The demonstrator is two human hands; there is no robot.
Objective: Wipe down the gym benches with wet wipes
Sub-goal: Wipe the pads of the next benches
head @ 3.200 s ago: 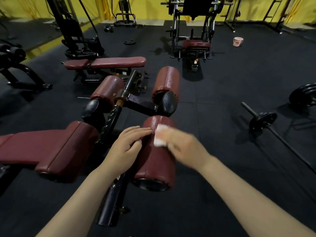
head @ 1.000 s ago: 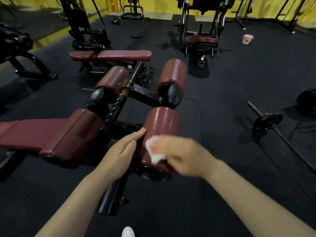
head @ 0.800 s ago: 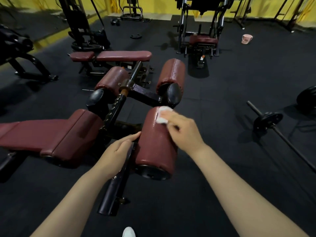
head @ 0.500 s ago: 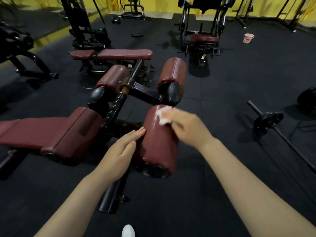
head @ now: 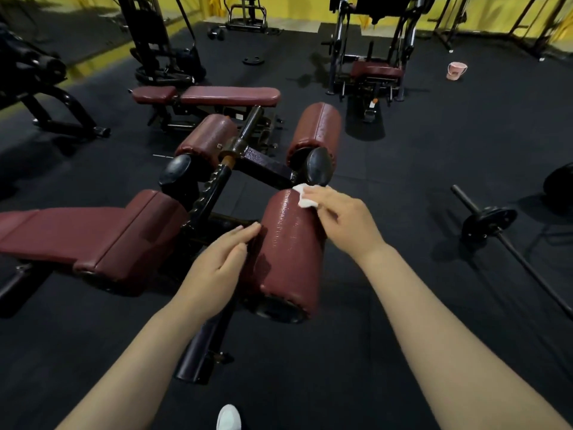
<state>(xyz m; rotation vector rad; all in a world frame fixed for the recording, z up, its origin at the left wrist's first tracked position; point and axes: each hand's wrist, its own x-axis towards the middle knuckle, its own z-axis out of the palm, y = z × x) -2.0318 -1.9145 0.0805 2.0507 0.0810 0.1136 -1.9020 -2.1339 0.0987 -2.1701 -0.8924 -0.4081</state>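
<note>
Right hand [head: 344, 221] pinches the white wet wipe [head: 304, 197] at the far end of the maroon padded vinyl roller [head: 290, 252]; left hand [head: 217, 268], fingers straight, steadies its side. Wiping underway; next, probably stroke back nearward.

a black rubber floor [head: 403, 187] runs back to yellow walls [head: 297, 7]. dark weight machines [head: 372, 41] stand along the far side. a barbell [head: 496, 231] lies at right, a pink bucket [head: 456, 70] beyond it.
</note>
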